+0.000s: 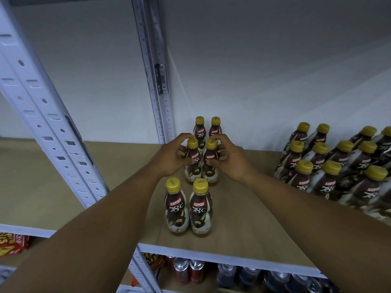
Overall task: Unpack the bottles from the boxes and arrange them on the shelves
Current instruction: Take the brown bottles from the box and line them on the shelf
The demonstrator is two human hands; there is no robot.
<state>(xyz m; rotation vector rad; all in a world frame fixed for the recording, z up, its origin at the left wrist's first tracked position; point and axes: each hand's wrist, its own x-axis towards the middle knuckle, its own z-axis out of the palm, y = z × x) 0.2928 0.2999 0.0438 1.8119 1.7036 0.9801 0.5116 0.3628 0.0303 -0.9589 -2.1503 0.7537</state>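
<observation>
Gripping middle bottles (pixel 202 163) | both hands' fingers (pixel 183 138) closed | six in column, roughly twelve right

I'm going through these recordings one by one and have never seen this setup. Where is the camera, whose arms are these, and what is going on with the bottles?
There is no machine here. The single picture comes from a camera worn on a person's head, looking forward and down, so the two bare arms are the wearer's own. The left hand and the right hand each grip one bottle of the middle pair, standing on a wooden shelf. Another pair stands behind them, and a front pair nearer the camera. All have yellow caps. A larger group of the same bottles stands to the right. Cans sit on the shelf below.
</observation>
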